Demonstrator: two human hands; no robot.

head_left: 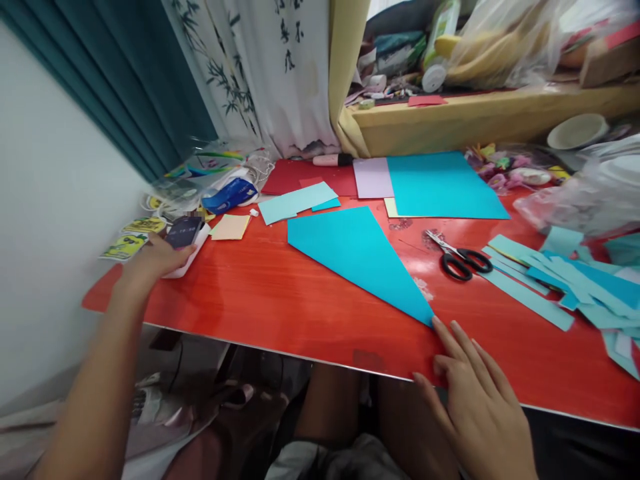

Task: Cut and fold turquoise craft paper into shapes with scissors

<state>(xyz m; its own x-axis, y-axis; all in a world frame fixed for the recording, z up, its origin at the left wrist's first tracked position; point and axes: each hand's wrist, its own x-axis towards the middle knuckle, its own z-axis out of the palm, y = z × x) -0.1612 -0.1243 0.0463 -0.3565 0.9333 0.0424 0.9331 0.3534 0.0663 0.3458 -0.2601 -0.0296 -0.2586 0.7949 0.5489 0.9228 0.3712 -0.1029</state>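
My left hand (pixel 150 260) reaches to the table's left end, thumb and fingers around the near end of a dark smartphone (pixel 184 231) with a lit screen. Under the phone is a white box (pixel 189 261). My right hand (pixel 475 393) is open at the front edge, fingers spread, one fingertip at the pointed corner of a folded blue paper sheet (pixel 357 257). This sheet lies flat in the middle of the table. Black-handled scissors (pixel 457 259) rest to its right, blades slightly apart.
Cut light-blue paper strips (pixel 575 283) are heaped on the right. A larger blue sheet (pixel 445 183) and red paper (pixel 310 179) lie at the back. Sticky notes (pixel 231 227) and a blue packet (pixel 230 195) are near the phone. Plastic bags (pixel 590 190) stand at the far right.
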